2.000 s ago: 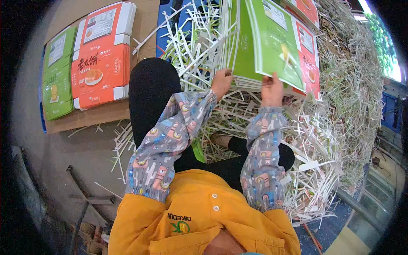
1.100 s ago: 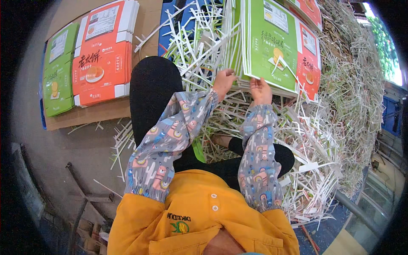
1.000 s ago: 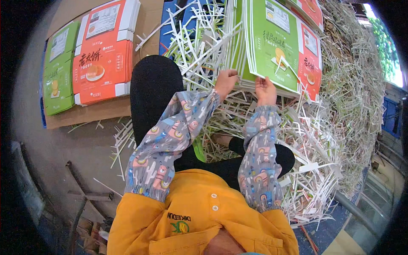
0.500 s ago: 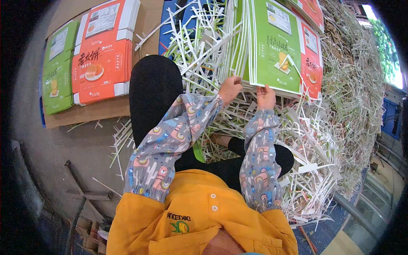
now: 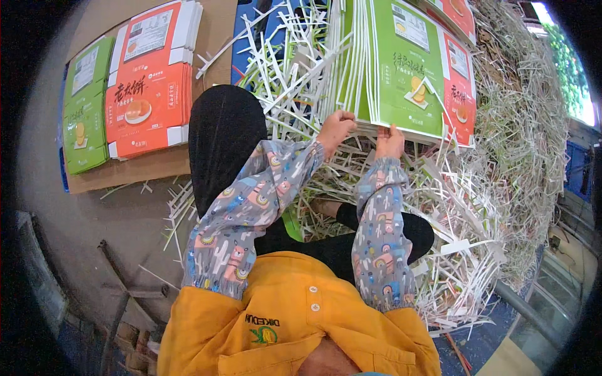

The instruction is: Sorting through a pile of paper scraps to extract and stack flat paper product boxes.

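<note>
A thick stack of green-and-red printed cardboard sheets (image 5: 406, 81) lies before me, its left side fanned into several layered edges. At the near edge of the stack, my left hand (image 5: 337, 130) pinches the lower corners of the fanned sheets, thumb and fingers closed. A little to the right, my right hand (image 5: 390, 143) is closed on the near edge of the upper green sheets, fingertips over the rim. How many sheets each hand grips is hidden. Patterned grey sleeve covers run up both forearms.
Paper trimmings (image 5: 454, 250) in white and green heap around the stack, rising into a tall pile (image 5: 520, 125) on the right. At left, piles of green cut box blanks (image 5: 88, 106) and red ones (image 5: 150, 81) rest on a brown cardboard sheet (image 5: 125, 173). My bent knee (image 5: 227, 125) lies between.
My left hand has shifted slightly left, and the sheets' left edges are a little more fanned. My right hand has moved slightly left along the near edge.
</note>
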The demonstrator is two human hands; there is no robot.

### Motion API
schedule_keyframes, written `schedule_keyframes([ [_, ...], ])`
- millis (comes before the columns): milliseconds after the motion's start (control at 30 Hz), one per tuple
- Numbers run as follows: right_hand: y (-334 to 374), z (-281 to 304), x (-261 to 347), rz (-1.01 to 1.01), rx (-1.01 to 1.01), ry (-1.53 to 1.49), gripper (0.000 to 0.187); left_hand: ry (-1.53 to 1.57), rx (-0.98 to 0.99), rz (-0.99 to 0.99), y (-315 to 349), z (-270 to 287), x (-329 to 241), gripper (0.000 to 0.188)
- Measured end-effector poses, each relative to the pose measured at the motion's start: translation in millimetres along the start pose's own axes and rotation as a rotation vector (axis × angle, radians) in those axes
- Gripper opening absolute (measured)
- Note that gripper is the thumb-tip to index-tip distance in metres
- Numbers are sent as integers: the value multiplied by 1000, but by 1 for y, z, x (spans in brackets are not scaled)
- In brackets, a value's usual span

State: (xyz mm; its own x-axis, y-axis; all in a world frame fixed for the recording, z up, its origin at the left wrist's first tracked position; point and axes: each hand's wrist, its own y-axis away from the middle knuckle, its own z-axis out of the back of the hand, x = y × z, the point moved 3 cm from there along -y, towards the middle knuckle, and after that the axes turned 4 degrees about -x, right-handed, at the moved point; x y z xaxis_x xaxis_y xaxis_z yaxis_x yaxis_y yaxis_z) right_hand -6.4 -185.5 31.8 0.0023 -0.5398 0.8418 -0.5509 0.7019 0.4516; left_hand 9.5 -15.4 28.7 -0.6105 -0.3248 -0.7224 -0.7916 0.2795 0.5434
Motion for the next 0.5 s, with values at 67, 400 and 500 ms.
schedule_keyframes([
  [67, -2, 1, -2, -2, -11, 39, 11, 103, 26, 43, -2, -1, 2, 24],
  [400, 6, -2, -13, -154, -10, 167, 17, 336, 103, 31, 0, -2, -9, 19],
  [500, 1, -6, -15, -283, 1, -1, 20, 374, 126, 44, 1, -6, -19, 23],
])
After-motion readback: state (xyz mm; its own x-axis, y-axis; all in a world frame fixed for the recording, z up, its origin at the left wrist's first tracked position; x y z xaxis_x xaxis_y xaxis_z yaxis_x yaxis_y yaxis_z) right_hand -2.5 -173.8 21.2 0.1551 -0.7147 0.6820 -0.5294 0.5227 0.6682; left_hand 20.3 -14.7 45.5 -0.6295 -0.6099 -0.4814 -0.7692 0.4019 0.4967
